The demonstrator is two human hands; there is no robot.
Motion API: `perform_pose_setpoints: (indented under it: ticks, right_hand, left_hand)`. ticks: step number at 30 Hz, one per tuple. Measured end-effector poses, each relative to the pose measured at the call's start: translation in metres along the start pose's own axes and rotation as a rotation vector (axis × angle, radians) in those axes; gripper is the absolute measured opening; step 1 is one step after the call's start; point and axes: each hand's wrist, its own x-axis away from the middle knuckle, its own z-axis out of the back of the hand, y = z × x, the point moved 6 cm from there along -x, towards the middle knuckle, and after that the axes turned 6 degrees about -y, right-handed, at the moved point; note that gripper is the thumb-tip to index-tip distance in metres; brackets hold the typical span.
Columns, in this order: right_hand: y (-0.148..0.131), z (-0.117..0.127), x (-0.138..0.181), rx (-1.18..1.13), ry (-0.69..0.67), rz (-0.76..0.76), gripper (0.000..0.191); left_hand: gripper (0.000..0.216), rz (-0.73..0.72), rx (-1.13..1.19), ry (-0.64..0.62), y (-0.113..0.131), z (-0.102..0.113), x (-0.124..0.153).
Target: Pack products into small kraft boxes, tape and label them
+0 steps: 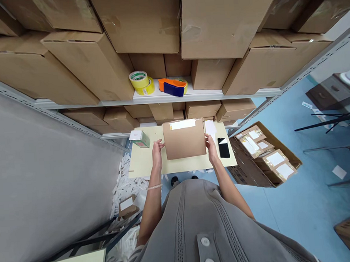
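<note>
A flat brown cardboard box [184, 140] with a white label along its far edge lies on the pale table [144, 164]. My left hand [157, 152] grips its left edge with curled fingers. My right hand [211, 147] clasps its right edge. A small green and white box [140, 139] sits on the table to the left. To the right of the cardboard box lie a black phone [223, 147] and a white slip of paper [210, 127].
Shelves [161, 97] packed with big cardboard cartons rise behind the table; yellow tape rolls [141, 82] and an orange-blue tape dispenser [172, 86] sit on one. An open carton [265, 154] of labelled parcels stands on the blue floor at right. White packing scraps [125, 185] litter the left floor.
</note>
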Motion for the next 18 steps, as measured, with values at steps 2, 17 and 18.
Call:
perform_pose_setpoints:
  ticks: [2, 17, 18]
  right_hand:
    - [0.001, 0.000, 0.001, 0.016, -0.021, -0.019, 0.066]
    - [-0.005, 0.008, -0.001, 0.011, -0.022, 0.080, 0.057]
    - [-0.005, 0.007, 0.000, 0.010, -0.030, 0.078, 0.057]
  left_hand:
    - [0.061, 0.020, -0.051, -0.022, -0.002, -0.004, 0.000]
    - [0.058, 0.094, -0.075, -0.039, -0.010, -0.002, 0.009]
    - [0.058, 0.087, -0.075, -0.029, -0.009, 0.000, 0.011]
